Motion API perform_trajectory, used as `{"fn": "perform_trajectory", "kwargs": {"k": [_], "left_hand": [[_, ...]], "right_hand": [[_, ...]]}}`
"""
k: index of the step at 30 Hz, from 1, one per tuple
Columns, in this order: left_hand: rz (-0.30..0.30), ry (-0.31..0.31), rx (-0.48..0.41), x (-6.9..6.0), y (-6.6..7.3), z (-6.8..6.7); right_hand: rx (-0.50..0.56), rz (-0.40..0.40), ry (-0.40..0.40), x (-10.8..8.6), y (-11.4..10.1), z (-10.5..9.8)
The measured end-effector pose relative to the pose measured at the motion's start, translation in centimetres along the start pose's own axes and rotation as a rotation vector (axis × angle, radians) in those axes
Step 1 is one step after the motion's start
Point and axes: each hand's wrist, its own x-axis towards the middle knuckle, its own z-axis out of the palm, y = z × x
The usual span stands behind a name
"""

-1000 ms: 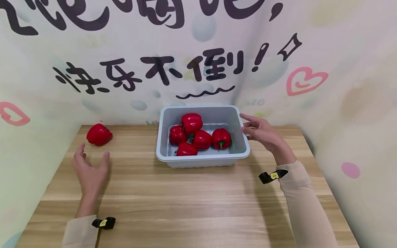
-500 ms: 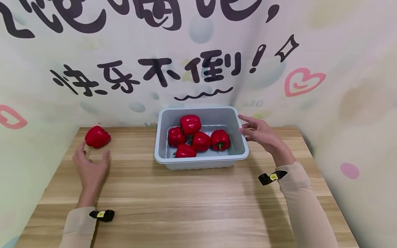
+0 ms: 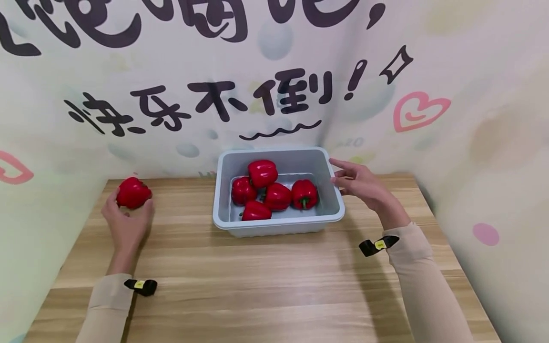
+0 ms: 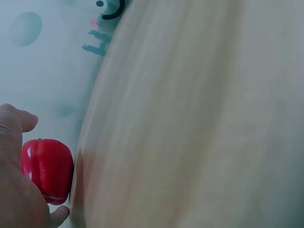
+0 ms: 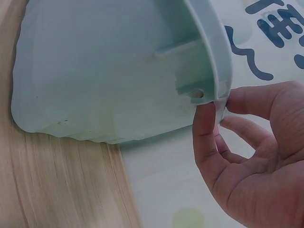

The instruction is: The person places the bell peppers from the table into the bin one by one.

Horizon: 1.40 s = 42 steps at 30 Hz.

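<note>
At the table's back left corner, my left hand reaches around a red bell pepper, fingers on its left side and thumb on its right. In the left wrist view the bell pepper lies between the spread digits, with a gap below the upper one. A light grey-blue plastic bin stands by the back wall, with several red bell peppers inside. My right hand is at its right side. In the right wrist view, thumb and finger pinch the rim of the bin.
The wood-grain table runs up to a printed cloth wall at the back and has similar walls on both sides. Black straps with small devices sit at both sleeve cuffs.
My left hand has moved forward to the lone bell pepper, which now lies between thumb and fingers. The right hand stays at the bin's rim. The head view has shifted slightly.
</note>
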Motion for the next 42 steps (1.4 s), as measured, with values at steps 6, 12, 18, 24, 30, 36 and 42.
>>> {"fn": "perform_trajectory", "kwargs": {"k": [6,12,18,24,30,36,42], "left_hand": [[0.03,0.005,-0.004,1.1,0.0,-0.3],[0.035,0.009,0.025,1.8,-0.3,0.0],[0.025,0.001,0.041,2.4,-0.2,0.5],[0.046,0.015,0.081,3.1,0.3,0.9],[0.066,0.04,0.082,3.5,0.4,1.2],[0.078,0.046,0.087,3.8,0.3,1.2],[0.043,0.033,0.05,3.6,0.6,0.9]], "right_hand": [[0.0,0.006,0.0,0.1,0.0,0.3],[0.0,0.004,-0.007,-0.2,0.2,0.3],[-0.008,-0.006,0.002,-0.3,0.2,0.1],[-0.008,-0.011,0.001,-0.3,0.0,0.2],[-0.01,-0.01,0.003,-0.2,-0.2,0.4],[-0.013,-0.011,0.005,-0.2,-0.3,0.4],[-0.022,-0.01,0.008,0.0,-0.1,0.3]]}}
